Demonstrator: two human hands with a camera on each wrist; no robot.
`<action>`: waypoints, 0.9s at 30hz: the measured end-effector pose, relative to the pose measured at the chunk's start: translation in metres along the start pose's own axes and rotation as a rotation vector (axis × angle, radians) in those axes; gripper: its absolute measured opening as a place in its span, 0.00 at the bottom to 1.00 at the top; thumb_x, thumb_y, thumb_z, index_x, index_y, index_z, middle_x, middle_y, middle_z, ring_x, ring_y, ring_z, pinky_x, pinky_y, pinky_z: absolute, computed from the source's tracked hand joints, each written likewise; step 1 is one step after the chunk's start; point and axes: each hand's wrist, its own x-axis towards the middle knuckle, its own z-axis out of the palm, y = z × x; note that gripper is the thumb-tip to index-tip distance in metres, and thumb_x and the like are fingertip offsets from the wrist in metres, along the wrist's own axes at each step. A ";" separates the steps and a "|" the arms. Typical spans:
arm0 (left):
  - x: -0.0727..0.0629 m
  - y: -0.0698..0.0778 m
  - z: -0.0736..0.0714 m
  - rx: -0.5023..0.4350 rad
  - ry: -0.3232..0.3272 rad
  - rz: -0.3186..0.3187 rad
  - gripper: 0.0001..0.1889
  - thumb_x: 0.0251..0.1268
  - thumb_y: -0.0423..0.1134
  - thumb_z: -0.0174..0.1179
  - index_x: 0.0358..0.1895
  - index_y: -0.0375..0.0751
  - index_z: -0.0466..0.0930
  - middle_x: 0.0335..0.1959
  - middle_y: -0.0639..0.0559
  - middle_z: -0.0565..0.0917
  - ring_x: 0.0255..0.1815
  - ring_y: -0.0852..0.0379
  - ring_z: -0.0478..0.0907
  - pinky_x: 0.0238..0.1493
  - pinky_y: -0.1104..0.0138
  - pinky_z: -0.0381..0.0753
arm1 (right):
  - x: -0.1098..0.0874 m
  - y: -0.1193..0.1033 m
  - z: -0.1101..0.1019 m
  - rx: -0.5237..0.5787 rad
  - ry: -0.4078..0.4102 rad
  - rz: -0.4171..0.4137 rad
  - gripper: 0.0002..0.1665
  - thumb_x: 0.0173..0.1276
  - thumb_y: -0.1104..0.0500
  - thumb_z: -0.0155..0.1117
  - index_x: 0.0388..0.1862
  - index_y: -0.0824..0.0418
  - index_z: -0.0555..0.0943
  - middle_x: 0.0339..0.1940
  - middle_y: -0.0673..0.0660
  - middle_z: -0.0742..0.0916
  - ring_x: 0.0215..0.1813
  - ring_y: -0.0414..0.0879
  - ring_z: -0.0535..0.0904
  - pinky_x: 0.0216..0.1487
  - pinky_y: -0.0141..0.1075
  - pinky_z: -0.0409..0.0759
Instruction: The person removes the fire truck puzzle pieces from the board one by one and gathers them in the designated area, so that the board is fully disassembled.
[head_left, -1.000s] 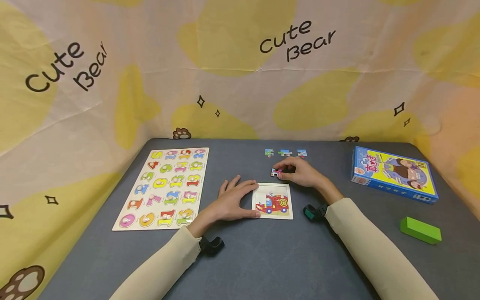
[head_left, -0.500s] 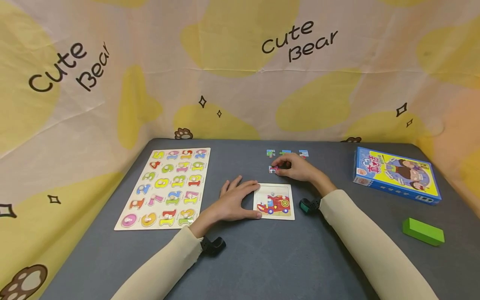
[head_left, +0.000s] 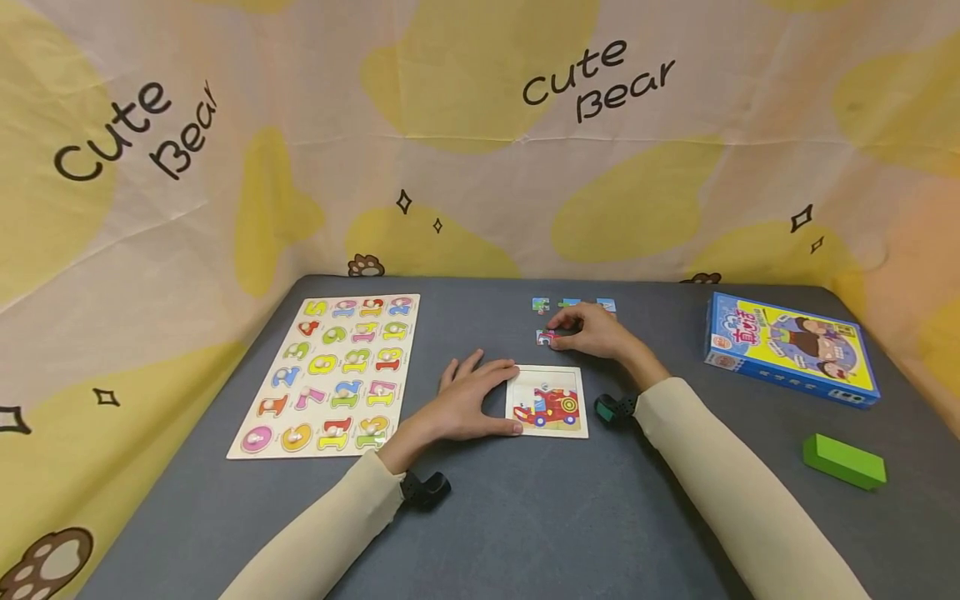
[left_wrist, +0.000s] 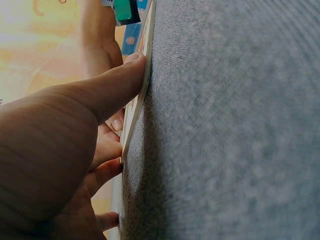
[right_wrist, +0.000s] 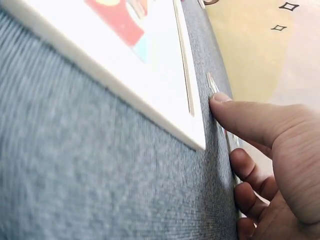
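In the head view, a small jigsaw board (head_left: 547, 375) with a red vehicle picture lies mid-table. My left hand (head_left: 468, 407) holds its left side, thumb at the near corner and index finger at the far one. The left wrist view has the thumb (left_wrist: 127, 75) against the board's edge. Just beyond the board, my right hand (head_left: 592, 332) pinches the right side of a pink and white jigsaw piece (head_left: 542, 337) at the tabletop; fingers partly hide it. Behind it, a green and blue jigsaw piece (head_left: 540, 305) and two others lie in a row, partly covered by the hand.
A number puzzle board (head_left: 322, 375) lies to the left. On the right are a blue and yellow box (head_left: 791, 346) and a green block (head_left: 843, 461). Printed cloth (head_left: 480, 175) rises behind the grey table (head_left: 525, 525).
My right hand has shifted the pink jigsaw piece slightly left and away, towards the row of pieces, early on; over the last half second it barely moves. My left hand stays on the board.
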 end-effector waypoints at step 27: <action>0.000 -0.003 0.001 0.004 0.002 0.001 0.44 0.58 0.61 0.71 0.78 0.53 0.65 0.81 0.55 0.63 0.85 0.37 0.41 0.78 0.33 0.32 | 0.005 -0.007 0.005 -0.009 0.110 0.171 0.17 0.60 0.50 0.78 0.47 0.53 0.90 0.43 0.60 0.88 0.49 0.52 0.78 0.54 0.56 0.56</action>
